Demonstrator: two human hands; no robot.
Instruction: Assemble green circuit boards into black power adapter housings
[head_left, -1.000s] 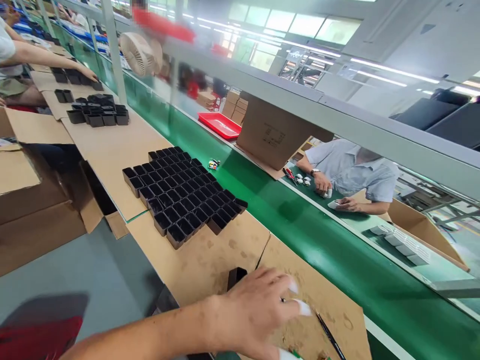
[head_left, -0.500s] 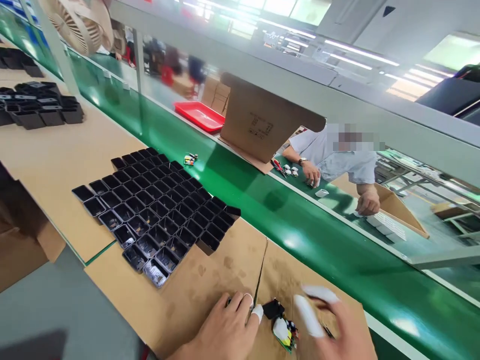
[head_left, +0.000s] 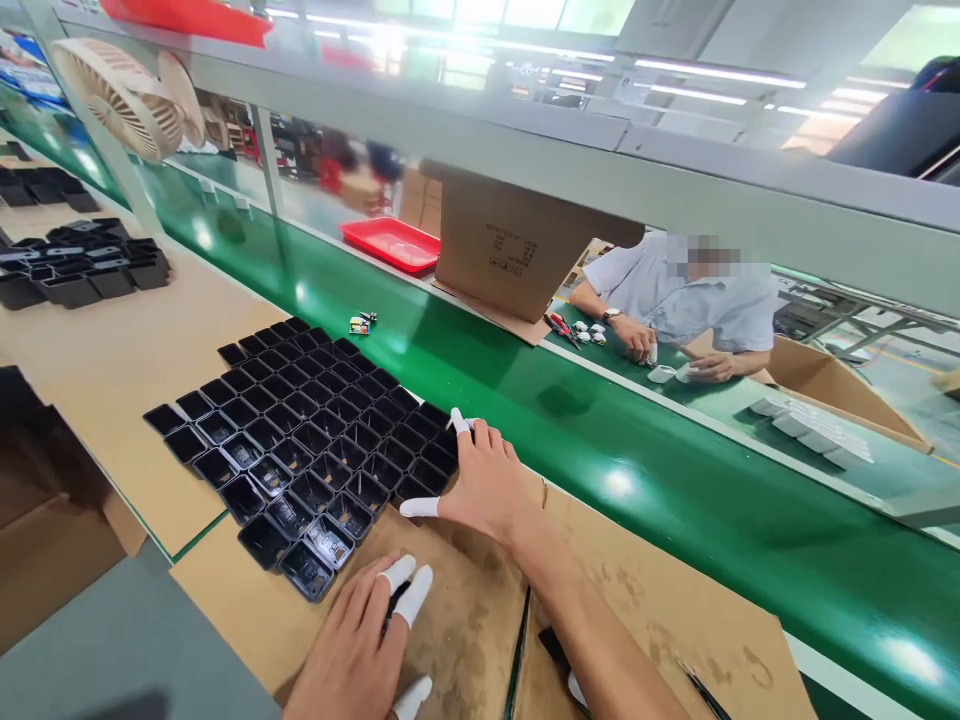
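A dense cluster of small open-topped black housings (head_left: 300, 430) stands on a cardboard sheet (head_left: 465, 600). Some near ones hold inserts. My right hand (head_left: 487, 480) reaches across to the cluster's right edge. Its fingers, in white fingertip covers, rest on the outermost housings and the thumb is spread wide. My left hand (head_left: 352, 640) lies low on the cardboard in front of the cluster. Its covered fingers are pressed on a small black part (head_left: 391, 605) that is mostly hidden. Under my right forearm lies another black piece (head_left: 556, 648).
A green conveyor belt (head_left: 600, 440) runs past, carrying a small circuit board (head_left: 360, 322). Beyond it are a red tray (head_left: 390, 243), a cardboard box (head_left: 517, 245) and a seated person (head_left: 682, 300) handling white parts. More black housings (head_left: 82, 265) lie far left. Tweezers (head_left: 701, 692) lie at the right.
My right hand has left the small circuit board near the bench edge and stretched forward to the cluster's right edge. My left hand slid left and nearer. The view tilted slightly.
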